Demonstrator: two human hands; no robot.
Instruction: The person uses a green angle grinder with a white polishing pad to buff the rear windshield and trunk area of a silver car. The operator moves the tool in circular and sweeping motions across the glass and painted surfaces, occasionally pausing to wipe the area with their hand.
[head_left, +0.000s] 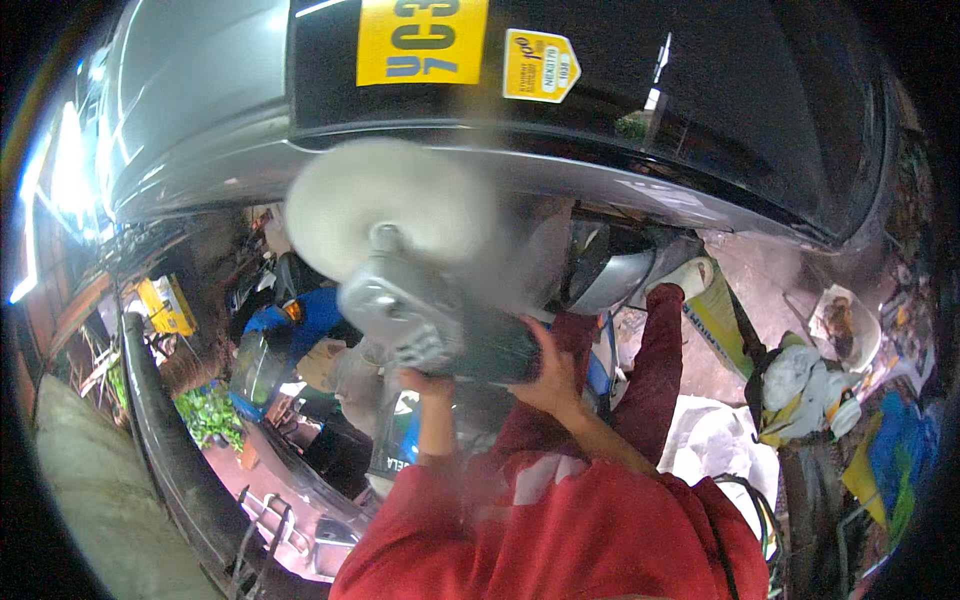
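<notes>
Both hands are on a grey-and-dark angle polisher (401, 307). My left hand (426, 384) grips it beneath its metal gear head, partly hidden by the tool. Around the rear of the dark body is my right hand (551, 367). A round, pale buffing pad (337, 199) sits on the polisher's spindle and overlaps the lower edge of a glossy black vehicle body panel (585, 105); whether it touches cannot be told. Two yellow stickers with writing, a larger one (450, 37) and a smaller one (541, 66), are on the panel. A blurred haze covers the picture's middle.
Cables (757, 495) lie at lower right, near white sheeting (686, 435). Bundled cloths or bags (802, 390) and a pale basin (844, 330) are further right. Left are a long dark bumper-like part (161, 435), green leaves (206, 416) and a yellow box (166, 306).
</notes>
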